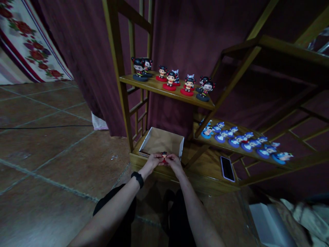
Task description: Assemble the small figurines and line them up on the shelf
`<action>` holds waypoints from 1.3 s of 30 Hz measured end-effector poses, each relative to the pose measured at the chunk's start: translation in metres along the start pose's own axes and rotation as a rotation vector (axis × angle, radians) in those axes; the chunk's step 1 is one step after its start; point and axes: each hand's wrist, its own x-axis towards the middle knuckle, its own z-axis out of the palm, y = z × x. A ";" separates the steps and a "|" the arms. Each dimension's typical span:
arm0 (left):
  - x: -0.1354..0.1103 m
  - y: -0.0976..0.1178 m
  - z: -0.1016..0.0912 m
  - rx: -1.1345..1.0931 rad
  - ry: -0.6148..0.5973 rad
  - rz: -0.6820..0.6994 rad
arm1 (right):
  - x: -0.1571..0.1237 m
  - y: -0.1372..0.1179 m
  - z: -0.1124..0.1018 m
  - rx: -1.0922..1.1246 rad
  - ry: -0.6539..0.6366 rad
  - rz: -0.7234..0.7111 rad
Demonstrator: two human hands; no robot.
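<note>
At twelve o'clock I see glossy, plastic-looking figurines [171, 79] on varnished-looking wooden shelving [154, 87]; at ten, a matt cloth curtain [84, 65]; at four, a smooth, glassy phone screen [227, 168]; toward six, a cardboard box [164, 140] (matt inside, on my feed).

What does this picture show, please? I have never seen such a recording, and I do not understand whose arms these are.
There is no machine here. A person wears a camera on the head, looking forward and down, so the arms at the bottom are the wearer's own. The left hand and right hand together hold a small figurine at the near edge of an open box. The box stands on the low board of a wooden shelf unit, with a phone to its right. Dark-haired figurines stand on the upper shelf; blue and purple figurines are on another, lower right.
</note>
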 end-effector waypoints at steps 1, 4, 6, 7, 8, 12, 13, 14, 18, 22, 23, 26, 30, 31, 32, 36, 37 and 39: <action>0.000 0.000 0.000 -0.016 -0.006 -0.001 | 0.000 0.000 0.000 0.009 0.006 0.000; 0.002 -0.002 0.000 -0.026 -0.012 0.005 | 0.001 0.001 0.001 0.023 0.014 -0.003; 0.003 -0.003 0.000 -0.011 -0.008 0.002 | 0.002 0.001 0.001 0.010 0.007 -0.002; 0.004 -0.003 0.000 -0.004 -0.008 -0.004 | 0.002 0.001 0.001 0.003 0.002 0.001; 0.004 -0.003 -0.001 0.000 -0.009 -0.010 | 0.002 0.001 0.001 -0.003 -0.002 0.004; 0.003 -0.001 -0.001 -0.002 -0.016 -0.015 | 0.002 0.000 0.000 -0.008 -0.013 0.018; 0.003 -0.001 -0.001 0.002 -0.016 -0.012 | 0.002 0.001 0.000 -0.010 -0.013 0.022; 0.003 -0.002 -0.001 0.008 -0.013 -0.010 | 0.002 0.001 0.000 -0.013 -0.012 0.027; 0.003 -0.003 -0.001 0.027 0.003 0.007 | 0.002 0.003 0.000 -0.022 -0.004 0.030; 0.002 -0.002 -0.001 0.028 0.016 -0.001 | 0.001 0.006 -0.001 -0.012 -0.016 0.017; 0.001 -0.002 -0.001 0.025 0.018 -0.008 | 0.001 0.006 -0.001 -0.006 -0.021 0.016; -0.001 0.001 0.000 0.009 0.021 -0.032 | 0.000 0.004 -0.001 0.022 -0.024 0.013; -0.002 0.002 -0.001 -0.019 0.035 -0.048 | 0.000 0.001 -0.001 0.015 -0.017 0.026; -0.002 0.002 -0.001 -0.028 0.037 -0.051 | 0.000 0.001 -0.001 0.012 -0.021 0.029; -0.002 0.002 -0.001 -0.037 0.036 -0.056 | 0.000 0.002 -0.001 0.012 -0.027 0.026; 0.001 0.000 -0.002 -0.055 0.045 -0.067 | 0.000 0.005 -0.003 0.019 -0.031 0.000; 0.001 0.000 -0.003 -0.057 0.049 -0.065 | 0.001 0.006 -0.003 0.020 -0.037 0.001; 0.002 -0.001 -0.003 -0.052 0.051 -0.058 | 0.002 0.007 -0.003 0.029 -0.055 0.011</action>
